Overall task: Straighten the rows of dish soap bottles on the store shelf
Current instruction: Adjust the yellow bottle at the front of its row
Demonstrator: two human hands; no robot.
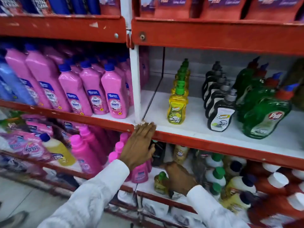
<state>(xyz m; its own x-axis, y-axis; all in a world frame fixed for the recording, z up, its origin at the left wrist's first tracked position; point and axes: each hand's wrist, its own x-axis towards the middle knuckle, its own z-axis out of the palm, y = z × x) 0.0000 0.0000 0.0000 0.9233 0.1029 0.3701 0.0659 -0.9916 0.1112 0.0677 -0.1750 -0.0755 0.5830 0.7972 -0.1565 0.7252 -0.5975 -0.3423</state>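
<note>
From the head view I see a red metal store shelf [213, 142] with a white deck, carrying three files of dish soap bottles that run front to back. The row of yellow bottles with green pump caps [177, 106] stands left of centre, fairly straight, well apart from the white upright post [136, 83]. Next to the right is the row of black-and-white bottles with grey caps [219, 116], leaning slightly left, and just beside it the row of large green bottles with red-and-blue caps [263, 116], tilted and crowded against each other. My left hand [139, 145] lies flat, fingers extended and together, with the fingertips on the red front lip of this shelf near the post; it grips nothing. My right hand [179, 178] is on the shelf below, back of the hand upward, fingers curled down over a small yellow-green bottle with a green cap [160, 182]; I cannot tell whether it actually holds that bottle, as motion blur hides the fingertips. Both arms wear white sleeves [92, 199]. In the left bay stand tall pink bottles with blue caps [113, 94], in tidy ranks. Beyond the right hand, white-capped red bottles [279, 185] fill the lower shelf.
</note>
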